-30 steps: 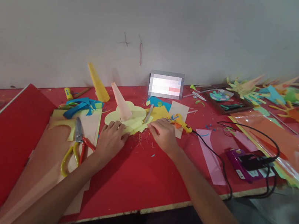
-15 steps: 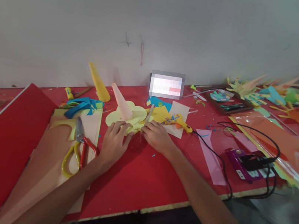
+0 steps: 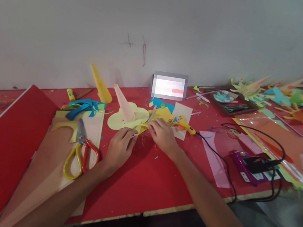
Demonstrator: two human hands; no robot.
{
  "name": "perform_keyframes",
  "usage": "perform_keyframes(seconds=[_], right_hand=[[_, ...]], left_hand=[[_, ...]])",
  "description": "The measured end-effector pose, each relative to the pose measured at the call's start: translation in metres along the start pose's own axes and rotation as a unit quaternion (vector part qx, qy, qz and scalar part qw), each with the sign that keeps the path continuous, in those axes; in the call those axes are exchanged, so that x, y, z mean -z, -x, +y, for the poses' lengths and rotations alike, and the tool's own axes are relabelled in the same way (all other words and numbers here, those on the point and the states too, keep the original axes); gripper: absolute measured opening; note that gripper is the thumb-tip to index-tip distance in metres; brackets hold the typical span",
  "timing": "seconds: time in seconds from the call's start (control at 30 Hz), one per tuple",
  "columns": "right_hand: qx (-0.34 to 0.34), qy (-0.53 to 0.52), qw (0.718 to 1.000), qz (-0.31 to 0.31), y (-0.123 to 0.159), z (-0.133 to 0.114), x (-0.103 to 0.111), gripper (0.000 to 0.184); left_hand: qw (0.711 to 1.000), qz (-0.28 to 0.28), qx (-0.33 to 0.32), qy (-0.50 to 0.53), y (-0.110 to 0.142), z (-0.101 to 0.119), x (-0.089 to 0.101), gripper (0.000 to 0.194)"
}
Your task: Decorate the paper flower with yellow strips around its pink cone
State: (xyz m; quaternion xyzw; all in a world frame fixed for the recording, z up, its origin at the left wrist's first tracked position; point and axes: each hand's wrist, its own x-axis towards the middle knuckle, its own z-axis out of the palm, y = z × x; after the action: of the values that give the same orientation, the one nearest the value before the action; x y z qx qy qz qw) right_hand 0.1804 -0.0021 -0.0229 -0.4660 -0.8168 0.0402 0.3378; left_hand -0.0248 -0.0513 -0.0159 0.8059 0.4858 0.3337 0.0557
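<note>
Both hands meet at the middle of the red table. My left hand (image 3: 120, 147) is closed, its fingertips at the near edge of a narrow pale yellow paper piece (image 3: 135, 127). The other end of that paper is pinched by my right hand (image 3: 163, 136). Just behind lies a pale yellow flower-shaped paper (image 3: 116, 119) with rounded lobes, and a pale pink paper cone (image 3: 123, 103) stands tilted on it. Darker yellow paper (image 3: 164, 114) lies behind my right fingers. A yellow glue gun (image 3: 186, 126) with a black cord rests to the right of them.
Scissors (image 3: 81, 137) with red and yellow handles lie on peach paper sheets (image 3: 42, 173) at left. Blue scraps (image 3: 84, 108) and a yellow cone (image 3: 100, 85) stand behind. A purple power box (image 3: 248, 168) with black cables, a dark tray (image 3: 236, 110) and paper crafts (image 3: 251, 90) occupy the right.
My left hand has shifted slightly right and toward me, and my right hand has risen a little. More of the flower-shaped paper and the narrow paper piece shows now.
</note>
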Motion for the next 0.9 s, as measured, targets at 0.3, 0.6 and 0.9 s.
perform_keyframes(seconds=[0.3,0.6,0.9], right_hand=[[-0.211,-0.462,0.843,0.177,-0.005,-0.001,0.007,0.031],[-0.218,-0.495,0.834,0.111,-0.002,-0.011,0.001,0.038],[-0.174,-0.414,0.893,0.024,0.002,-0.020,0.003,0.038]], left_hand=[[0.991,-0.054,0.091,0.075,0.000,-0.003,-0.002,0.024],[0.967,-0.004,0.142,0.212,-0.003,-0.003,0.001,0.035],[0.984,0.032,0.120,0.131,-0.001,-0.009,0.000,0.018]])
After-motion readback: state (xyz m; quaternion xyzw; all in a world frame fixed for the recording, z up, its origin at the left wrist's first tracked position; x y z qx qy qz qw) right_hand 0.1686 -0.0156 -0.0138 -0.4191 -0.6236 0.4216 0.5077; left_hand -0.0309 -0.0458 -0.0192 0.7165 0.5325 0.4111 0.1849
